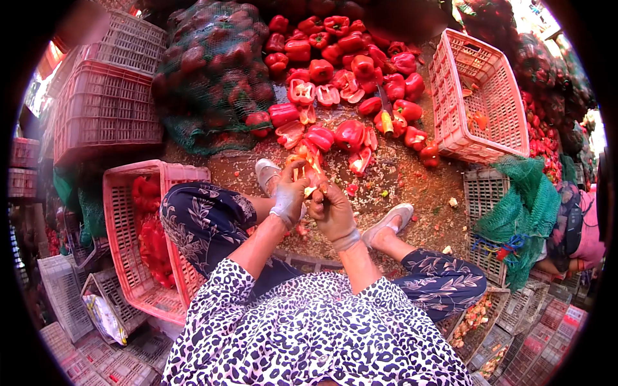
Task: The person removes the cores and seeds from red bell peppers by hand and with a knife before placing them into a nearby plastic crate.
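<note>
Between my knees, my left hand (290,193) is closed on a cut red bell pepper (313,168), its pale inside catching the light. My right hand (335,215) meets it with fingers curled in a pinch at the pepper's near end; what they hold is hidden. Just beyond lie halved red peppers (290,133) with white ribs showing. Whole red bell peppers (351,43) are heaped farther away. A knife with a yellow handle (386,121) rests among the peppers to the right of the heap.
A pink crate (111,222) at my left contains red pepper pieces (152,238). Another crate (450,128) stands far right, above a green net (524,206). A netted sack of peppers (215,71) sits far left beside stacked crates (106,106). Scraps and seeds litter the ground (418,193).
</note>
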A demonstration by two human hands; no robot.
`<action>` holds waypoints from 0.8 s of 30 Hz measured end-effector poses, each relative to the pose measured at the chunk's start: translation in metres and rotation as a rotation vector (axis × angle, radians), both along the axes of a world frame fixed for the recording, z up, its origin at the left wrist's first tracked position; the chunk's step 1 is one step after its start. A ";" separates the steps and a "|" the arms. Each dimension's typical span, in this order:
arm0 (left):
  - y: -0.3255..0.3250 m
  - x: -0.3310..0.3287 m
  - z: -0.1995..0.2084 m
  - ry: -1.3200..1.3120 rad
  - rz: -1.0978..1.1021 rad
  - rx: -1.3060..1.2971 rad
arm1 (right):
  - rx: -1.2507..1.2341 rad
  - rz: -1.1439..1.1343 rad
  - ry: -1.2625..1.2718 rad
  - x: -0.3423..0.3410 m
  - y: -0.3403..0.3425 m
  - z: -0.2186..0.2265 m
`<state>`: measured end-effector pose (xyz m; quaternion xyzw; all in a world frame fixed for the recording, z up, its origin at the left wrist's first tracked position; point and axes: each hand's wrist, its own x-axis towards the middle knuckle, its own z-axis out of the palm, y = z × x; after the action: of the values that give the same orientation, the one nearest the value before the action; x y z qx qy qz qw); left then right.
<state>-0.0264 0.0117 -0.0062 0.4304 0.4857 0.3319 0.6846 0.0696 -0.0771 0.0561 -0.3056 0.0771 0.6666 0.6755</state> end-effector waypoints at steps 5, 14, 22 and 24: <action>-0.001 0.008 0.020 0.147 -0.002 0.410 | -0.413 0.141 -0.495 0.004 -0.004 0.007; -0.019 0.008 0.050 0.321 -0.175 0.709 | -0.305 0.255 -1.220 -0.002 -0.013 -0.039; -0.011 0.002 0.049 -0.035 -0.124 0.001 | 0.204 0.287 -2.141 0.006 -0.021 0.011; -0.012 0.002 0.052 0.162 -0.234 0.108 | 0.330 0.536 -2.297 0.019 -0.028 0.002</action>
<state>-0.0247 -0.0008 0.0461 0.5455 0.4675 0.2398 0.6530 0.0883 -0.1053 0.0579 -0.6395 -0.7263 0.1245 0.2193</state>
